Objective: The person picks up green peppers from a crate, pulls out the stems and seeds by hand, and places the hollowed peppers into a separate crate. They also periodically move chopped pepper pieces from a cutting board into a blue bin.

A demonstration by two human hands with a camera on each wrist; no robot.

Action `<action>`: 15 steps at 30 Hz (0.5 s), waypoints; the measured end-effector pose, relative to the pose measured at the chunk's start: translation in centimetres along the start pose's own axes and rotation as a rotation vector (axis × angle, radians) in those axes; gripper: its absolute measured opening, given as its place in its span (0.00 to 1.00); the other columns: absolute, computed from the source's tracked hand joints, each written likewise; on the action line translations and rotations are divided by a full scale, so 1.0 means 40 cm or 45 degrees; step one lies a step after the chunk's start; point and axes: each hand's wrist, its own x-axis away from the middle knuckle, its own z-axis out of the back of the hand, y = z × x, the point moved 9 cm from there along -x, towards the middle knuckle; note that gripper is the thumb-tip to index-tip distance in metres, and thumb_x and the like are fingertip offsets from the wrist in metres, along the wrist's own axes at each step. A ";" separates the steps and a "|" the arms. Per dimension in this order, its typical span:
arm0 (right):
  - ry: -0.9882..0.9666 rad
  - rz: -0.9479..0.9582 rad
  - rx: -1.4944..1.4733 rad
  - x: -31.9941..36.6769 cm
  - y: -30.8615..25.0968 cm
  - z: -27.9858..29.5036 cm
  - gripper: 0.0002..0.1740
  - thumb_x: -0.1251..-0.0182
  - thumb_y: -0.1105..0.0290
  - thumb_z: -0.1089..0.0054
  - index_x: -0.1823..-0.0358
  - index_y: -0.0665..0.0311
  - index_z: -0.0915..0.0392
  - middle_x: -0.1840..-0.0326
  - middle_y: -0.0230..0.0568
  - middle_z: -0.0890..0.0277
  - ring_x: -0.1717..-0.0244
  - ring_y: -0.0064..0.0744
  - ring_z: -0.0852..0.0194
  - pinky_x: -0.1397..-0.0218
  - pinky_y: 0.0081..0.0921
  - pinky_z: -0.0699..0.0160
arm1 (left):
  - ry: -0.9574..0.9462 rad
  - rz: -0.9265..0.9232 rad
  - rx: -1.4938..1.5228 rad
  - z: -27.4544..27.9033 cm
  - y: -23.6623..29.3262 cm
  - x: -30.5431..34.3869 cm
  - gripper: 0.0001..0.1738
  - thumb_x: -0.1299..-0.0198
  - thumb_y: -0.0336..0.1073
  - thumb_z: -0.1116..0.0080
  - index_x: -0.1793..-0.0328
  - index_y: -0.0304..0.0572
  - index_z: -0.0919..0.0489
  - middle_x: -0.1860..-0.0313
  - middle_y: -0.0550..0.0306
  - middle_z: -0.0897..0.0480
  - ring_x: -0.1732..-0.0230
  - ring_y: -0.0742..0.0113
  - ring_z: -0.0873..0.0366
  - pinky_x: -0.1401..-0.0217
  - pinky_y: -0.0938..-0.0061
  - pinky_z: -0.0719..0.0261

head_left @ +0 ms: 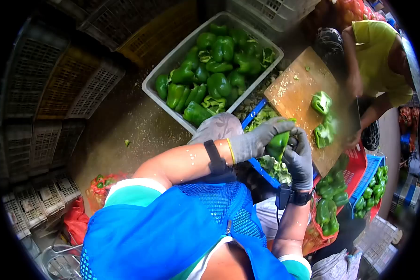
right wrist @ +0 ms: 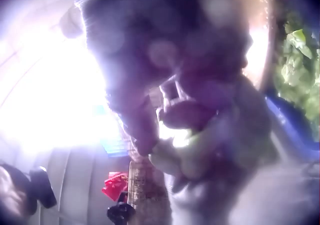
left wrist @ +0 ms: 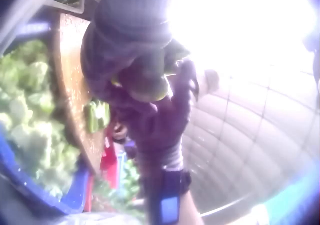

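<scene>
Both hands wear grey gloves and meet on one green bell pepper point(head_left: 277, 145) over a blue-rimmed crate point(head_left: 261, 170) of pepper scraps. My left hand point(head_left: 262, 136) grips it from the left and above, fingers bent over its top. From the right, my right hand point(head_left: 299, 161) holds the same pepper with curled fingers. Something small and dark shows between the right fingers, and I cannot tell what it is. In the left wrist view the pepper point(left wrist: 145, 80) sits between the two gloves. The right wrist view is blurred, with the pepper point(right wrist: 187, 152) partly hidden by fingers.
A white crate point(head_left: 149, 88) full of green peppers stands ahead. On the wooden board point(head_left: 289, 93) lie opened pepper pieces point(head_left: 323, 133) and seeds. A person in a yellow top point(head_left: 375, 56) sits across it. Red point(head_left: 357, 163) and blue crates point(head_left: 372, 163) of peppers stand right; stacked crates point(head_left: 37, 70) left.
</scene>
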 end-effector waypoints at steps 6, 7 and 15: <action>0.421 0.332 0.634 0.062 -0.077 0.009 0.18 0.46 0.74 0.31 0.58 0.63 0.32 0.65 0.27 0.31 0.67 0.18 0.34 0.63 0.16 0.31 | 0.575 -0.750 -0.883 -0.020 0.184 0.082 0.30 0.50 0.32 0.29 0.41 0.42 0.30 0.58 0.58 0.22 0.59 0.70 0.22 0.60 0.77 0.22; 0.560 0.545 0.963 0.085 -0.126 0.012 0.16 0.45 0.73 0.32 0.60 0.64 0.31 0.67 0.26 0.33 0.67 0.19 0.36 0.61 0.18 0.32 | 0.786 -0.761 -1.145 -0.075 0.274 0.137 0.28 0.50 0.32 0.29 0.43 0.43 0.28 0.57 0.57 0.22 0.61 0.71 0.22 0.61 0.77 0.21; 0.512 0.276 1.328 -0.013 -0.068 0.271 0.18 0.46 0.61 0.32 0.58 0.64 0.21 0.63 0.46 0.19 0.63 0.38 0.19 0.57 0.32 0.21 | 0.620 -0.849 -2.900 0.174 0.540 0.272 0.42 0.50 0.46 0.32 0.28 0.52 0.36 0.32 0.41 0.35 0.30 0.43 0.39 0.31 0.53 0.37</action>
